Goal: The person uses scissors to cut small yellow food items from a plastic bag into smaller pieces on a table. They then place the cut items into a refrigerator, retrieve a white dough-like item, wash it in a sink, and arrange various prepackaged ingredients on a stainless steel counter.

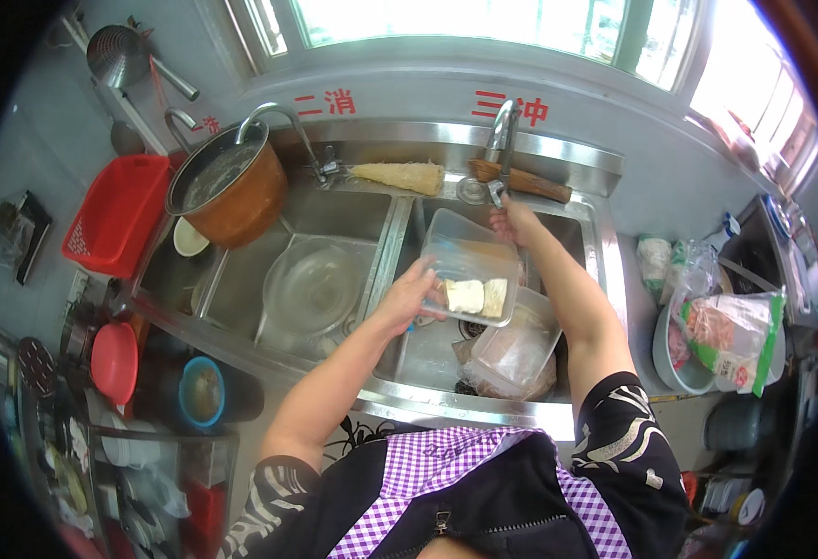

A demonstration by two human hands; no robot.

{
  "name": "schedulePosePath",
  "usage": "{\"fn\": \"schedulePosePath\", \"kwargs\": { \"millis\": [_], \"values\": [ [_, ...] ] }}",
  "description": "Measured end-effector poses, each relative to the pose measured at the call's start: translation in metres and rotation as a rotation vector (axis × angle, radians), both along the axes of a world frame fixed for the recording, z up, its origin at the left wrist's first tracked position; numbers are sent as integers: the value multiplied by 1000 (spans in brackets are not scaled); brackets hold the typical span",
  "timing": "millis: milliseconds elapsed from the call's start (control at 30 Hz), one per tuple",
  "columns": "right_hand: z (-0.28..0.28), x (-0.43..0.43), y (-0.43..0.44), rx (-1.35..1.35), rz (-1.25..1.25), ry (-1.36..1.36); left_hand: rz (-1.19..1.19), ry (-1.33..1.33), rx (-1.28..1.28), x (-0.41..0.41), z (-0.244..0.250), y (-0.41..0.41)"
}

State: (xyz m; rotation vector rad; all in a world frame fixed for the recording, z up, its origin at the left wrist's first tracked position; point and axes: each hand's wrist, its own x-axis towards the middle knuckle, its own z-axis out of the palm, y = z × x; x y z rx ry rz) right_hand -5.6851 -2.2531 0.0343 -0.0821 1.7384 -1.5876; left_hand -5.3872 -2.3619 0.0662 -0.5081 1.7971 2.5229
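My left hand (414, 297) grips the left side of a clear plastic container (468, 241), tilted over the right sink basin. Two whitish blocks of food (477, 297) lie at its near end. My right hand (511, 220) is at the lever of the right tap (503, 157), its fingers partly hidden behind the container and wrist. Below, in the same basin, a second clear plastic container (513, 342) rests on a plastic bag with brownish contents.
A large orange-brown pot (241, 202) stands on the left of the sink, beside a red basket (119, 216). A glass-like round lid or bowl (311, 286) lies in the middle basin. Behind are a fibrous loofah-like brush (402, 177) and a wooden piece (538, 185). Bagged food (723, 328) sits right.
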Motion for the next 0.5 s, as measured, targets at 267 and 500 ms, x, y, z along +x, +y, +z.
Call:
{"fn": "schedulePosePath", "kwargs": {
  "millis": [267, 500],
  "values": [
    [7, -21, -30, 61, 66, -40, 283, 25, 64, -45, -19, -6],
    [28, -35, -25, -150, 104, -114, 384, -34, 138, -58, -27, -13]
  ]
}}
